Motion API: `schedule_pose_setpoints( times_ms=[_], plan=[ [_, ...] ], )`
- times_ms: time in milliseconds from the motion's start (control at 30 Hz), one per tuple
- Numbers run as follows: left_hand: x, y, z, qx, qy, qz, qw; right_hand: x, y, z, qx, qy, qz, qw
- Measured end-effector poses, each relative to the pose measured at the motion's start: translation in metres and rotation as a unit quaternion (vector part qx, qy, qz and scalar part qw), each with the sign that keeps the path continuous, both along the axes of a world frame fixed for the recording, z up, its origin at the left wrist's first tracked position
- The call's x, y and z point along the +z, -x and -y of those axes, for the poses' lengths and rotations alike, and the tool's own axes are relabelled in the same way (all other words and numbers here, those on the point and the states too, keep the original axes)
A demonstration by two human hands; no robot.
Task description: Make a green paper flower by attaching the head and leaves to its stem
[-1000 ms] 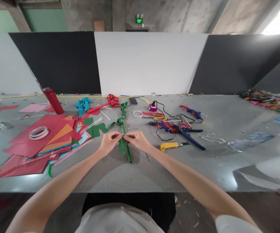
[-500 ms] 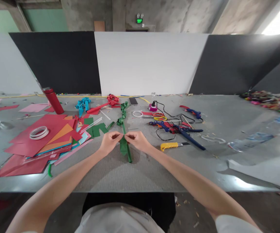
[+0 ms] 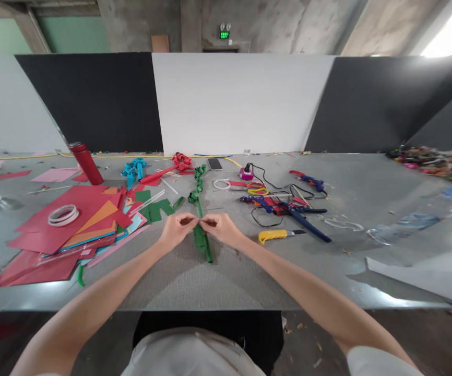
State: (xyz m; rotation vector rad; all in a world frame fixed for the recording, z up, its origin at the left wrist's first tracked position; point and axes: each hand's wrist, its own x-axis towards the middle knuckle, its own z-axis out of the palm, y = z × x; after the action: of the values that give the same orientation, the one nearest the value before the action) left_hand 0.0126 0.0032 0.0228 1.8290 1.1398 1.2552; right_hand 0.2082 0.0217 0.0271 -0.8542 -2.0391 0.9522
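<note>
A green paper flower [image 3: 197,184] with curled pieces along its upper stem lies on the table in front of me. A green paper leaf [image 3: 200,239] hangs beside its lower stem. My left hand [image 3: 178,228] pinches the paper leaf's upper end from the left. From the right, my right hand [image 3: 218,227] pinches the same end, the fingertips of both hands almost meeting over the stem. The exact spot under the fingertips is hidden.
Left are stacked coloured paper [image 3: 73,214], a tape roll [image 3: 63,215] and a red bottle [image 3: 86,163]. Right lie a yellow utility knife [image 3: 275,236], glue guns [image 3: 263,202] and a plastic bottle [image 3: 417,219]. Behind sit a phone [image 3: 215,164] and a red paper flower [image 3: 181,161].
Both hands stay at almost the same place. The green leaf has turned a little and looks narrower and more folded against the stem.
</note>
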Motion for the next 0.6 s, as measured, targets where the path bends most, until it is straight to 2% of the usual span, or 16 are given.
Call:
schedule_pose_setpoints(
  times_ms=[267, 400, 600],
  plan=[
    [0.0019, -0.0011, 0.001, 0.007, 0.008, 0.001, 1.0, -0.0034, 0.0026, -0.0019, -0.013, 0.007, -0.019, 1.0],
    [-0.0004, -0.0007, -0.0007, 0.005, 0.014, 0.012, 1.0, -0.0021, 0.0027, -0.0018, -0.012, 0.035, -0.041, 0.998],
    [-0.005, -0.0015, -0.0027, 0.049, -0.002, 0.027, 0.998, -0.0016, 0.0054, -0.0027, -0.033, 0.084, -0.103, 0.99]
  ],
)
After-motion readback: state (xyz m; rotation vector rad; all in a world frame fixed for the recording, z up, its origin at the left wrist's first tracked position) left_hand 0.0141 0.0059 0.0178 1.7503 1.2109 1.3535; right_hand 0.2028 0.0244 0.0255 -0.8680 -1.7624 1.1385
